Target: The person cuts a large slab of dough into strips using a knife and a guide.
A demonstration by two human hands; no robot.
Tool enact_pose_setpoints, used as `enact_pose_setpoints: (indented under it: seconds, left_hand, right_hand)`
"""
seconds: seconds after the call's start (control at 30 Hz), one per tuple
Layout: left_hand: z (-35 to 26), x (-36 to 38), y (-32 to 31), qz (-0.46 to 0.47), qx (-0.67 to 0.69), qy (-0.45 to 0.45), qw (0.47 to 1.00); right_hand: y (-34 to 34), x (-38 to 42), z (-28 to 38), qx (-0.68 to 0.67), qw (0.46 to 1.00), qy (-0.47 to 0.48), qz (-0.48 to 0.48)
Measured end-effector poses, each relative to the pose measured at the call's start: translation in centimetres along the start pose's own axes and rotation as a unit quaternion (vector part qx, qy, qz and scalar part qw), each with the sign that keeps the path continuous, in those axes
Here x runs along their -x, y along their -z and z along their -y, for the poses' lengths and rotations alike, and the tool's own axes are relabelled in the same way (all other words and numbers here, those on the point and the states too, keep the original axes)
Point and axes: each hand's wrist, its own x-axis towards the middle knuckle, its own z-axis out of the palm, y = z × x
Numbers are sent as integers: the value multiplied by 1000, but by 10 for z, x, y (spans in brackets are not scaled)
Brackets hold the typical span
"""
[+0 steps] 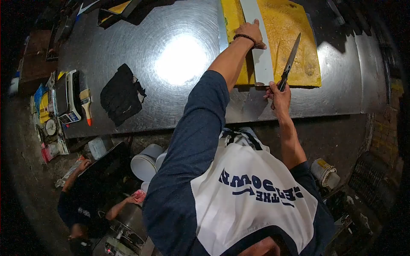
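Note:
A flat yellow slab [294, 55] with a browned, creased top, looking like sheet cake, lies at the back right of the metal table. Across it runs a long pale straight strip [263, 64], like a ruler or guide bar. My left hand [251, 33] presses on the strip from above, fingers and thumb spread. At the near edge of the slab, my right hand [280, 96] is closed round the dark handle of a long knife [292, 54]. The blade points away from me over the slab. Fingers of that hand also reach the strip's near end.
On the metal table [188, 102] lie a crumpled black cloth [122, 94], a brush [86, 104] and a scale [70, 100]. A dark tin [117, 13] stands at the back left. Below left, another person [83, 205] works near white buckets [145, 164].

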Motion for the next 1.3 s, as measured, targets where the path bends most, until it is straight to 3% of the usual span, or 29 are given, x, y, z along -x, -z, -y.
enact_pose_setpoints:
  seconds: [0.67,1.03,1.1,1.17,1.23,1.3]
  left_hand:
    - [0,0,-3,3,15,7,1000]
    - [-18,9,14,80,-29,35,996]
    - [-20,13,19,87,-35,32,995]
    - [-19,16,20,65,-29,14,997]
    - [-24,12,23,101,-13,43,994]
    - [-28,13,28,90,-20,27,995]
  right_hand:
    - [-3,-1,1,8,1000,-17,-8]
    - [4,1,9,83,996,-34,-4]
    - [13,-3,5,291,953,66,-50]
    - [7,-8,35,277,957,66,-63]
    - [7,-28,44,257,936,234,-64]
    - [1,-64,54,242,934,257,-61]
